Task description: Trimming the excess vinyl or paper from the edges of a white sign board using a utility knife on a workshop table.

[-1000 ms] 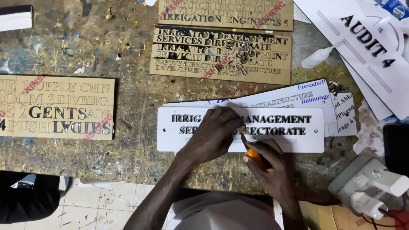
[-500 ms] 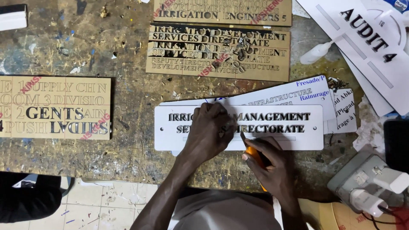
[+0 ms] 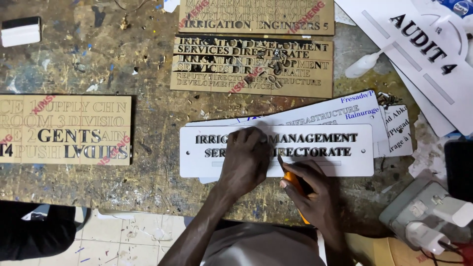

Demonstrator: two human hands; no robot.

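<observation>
The scarred, paint-flecked workbench [image 3: 148,54] filled most of the view. Across its top right corner lay a large white sheet [image 3: 419,54] with bold black lettering and grey bars.

3 tan boards with cut-out lettering and red diagonal marks came next in size:
- 1 lay at the left [image 3: 64,129] and kept a few black letters in place.
- 1 lay in the centre [image 3: 251,66], with loose cut letters heaped on it.
- 1 lay at the top edge [image 3: 256,15].

The white sign plate [image 3: 315,162], a long rectangle with rounded corners and 2 rows of black letters, lay near the front edge of the bench. It sat on a fan of white printed papers [image 3: 345,111].

The left hand [image 3: 245,160] lay flat on the plate with its fingers spread, pressing down over the middle of the lettering and gripping nothing. The right hand [image 3: 313,192] was closed around an orange-handled knife [image 3: 294,181], whose blade tip touched the plate at the lower row.

The step in hand looked like seating or trimming a letter in that lower row. Any further stroke would call for the plate to be pinned flat and for a light, steady blade tip.

A grey power strip [image 3: 423,216] with white plugs sat at the lower right. A small white squeeze bottle [image 3: 364,64] lay beside the centre board. A white block [image 3: 20,32] rested at the far left.
</observation>
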